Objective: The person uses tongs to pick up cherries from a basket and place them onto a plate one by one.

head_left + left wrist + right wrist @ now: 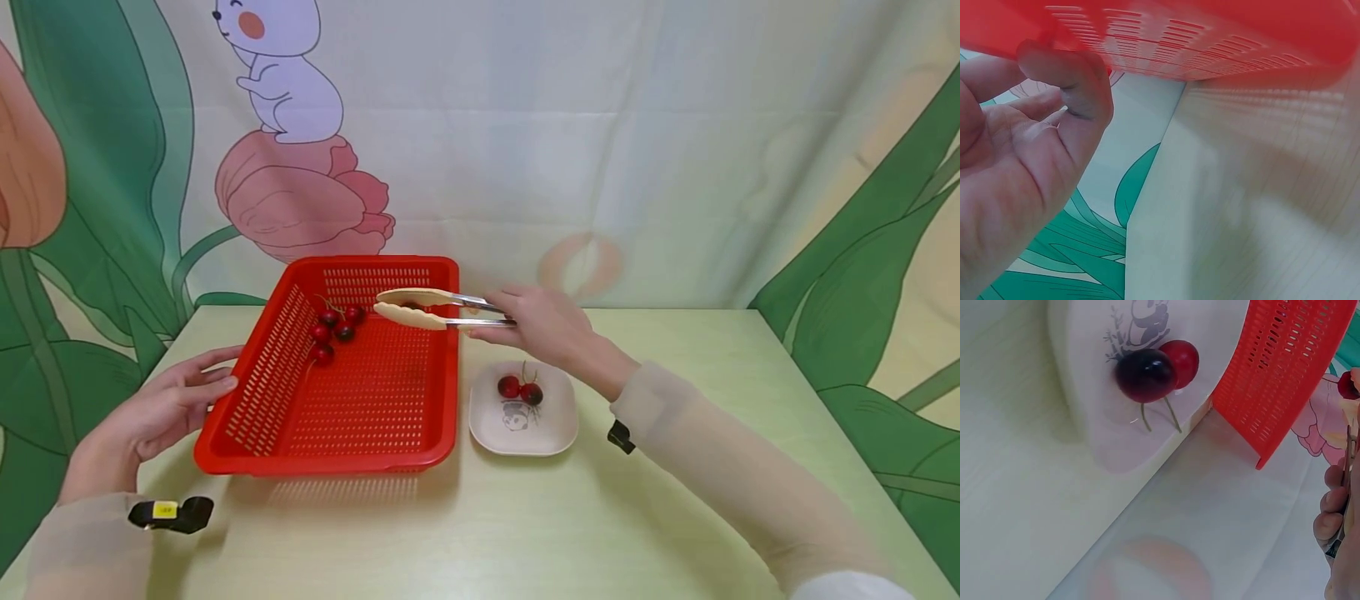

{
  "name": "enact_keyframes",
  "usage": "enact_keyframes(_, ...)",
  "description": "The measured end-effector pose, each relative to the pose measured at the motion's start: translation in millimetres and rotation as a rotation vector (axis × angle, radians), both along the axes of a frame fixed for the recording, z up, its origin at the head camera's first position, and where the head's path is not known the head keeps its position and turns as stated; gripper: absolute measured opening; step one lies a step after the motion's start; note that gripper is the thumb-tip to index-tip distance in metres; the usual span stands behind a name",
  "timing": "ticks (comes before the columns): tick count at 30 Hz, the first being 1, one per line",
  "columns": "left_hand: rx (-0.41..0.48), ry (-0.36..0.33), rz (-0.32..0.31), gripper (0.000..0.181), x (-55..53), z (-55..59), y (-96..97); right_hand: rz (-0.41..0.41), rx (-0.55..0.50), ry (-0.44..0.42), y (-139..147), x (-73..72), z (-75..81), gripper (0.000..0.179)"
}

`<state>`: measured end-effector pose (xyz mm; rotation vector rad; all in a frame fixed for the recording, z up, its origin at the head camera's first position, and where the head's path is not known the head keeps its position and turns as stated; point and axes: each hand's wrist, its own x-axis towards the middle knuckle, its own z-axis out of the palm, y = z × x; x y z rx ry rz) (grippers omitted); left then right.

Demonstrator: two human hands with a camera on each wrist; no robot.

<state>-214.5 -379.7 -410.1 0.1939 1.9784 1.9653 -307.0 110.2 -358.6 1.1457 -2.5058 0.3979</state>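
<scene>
My right hand [551, 327] grips metal tongs [480, 312] with cream scalloped tips, held over the right side of a red slotted basket [330, 465]. Between the tips is a dark red cherry [1349, 385], mostly hidden by them in the head view. With thumb and bent fingers, my left hand [176, 400] holds the basket's left rim; the left wrist view shows the fingers [1088, 87] against its outer side. Several cherries [322, 333] with stems lie inside, toward the back left. Two more cherries [531, 393] sit on a white plate [558, 425] to the basket's right.
The basket and plate stand side by side on a pale green table [675, 517]. A printed curtain [675, 167] with flowers and leaves hangs behind the table's back edge. My right forearm reaches across the table on the plate's right.
</scene>
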Motion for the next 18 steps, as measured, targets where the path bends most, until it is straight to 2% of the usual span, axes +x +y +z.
enact_keyframes(8, -0.002, -0.009, 0.007, 0.044, -0.6, 0.5, 1.0, 0.01, -0.081, 0.076, 31, 10.5, -9.1, 0.033)
enact_keyframes(12, -0.001, -0.004, 0.002, 0.043, -0.4, 0.2, 1.8, 0.004, -0.11, 0.131, 47, 15.8, -15.1, 0.034)
enact_keyframes(18, 0.01, 0.0, 0.0, 0.043, 0.5, 0.3, 1.6, -0.005, -0.147, 0.164, 69, 24.5, -17.4, 0.038)
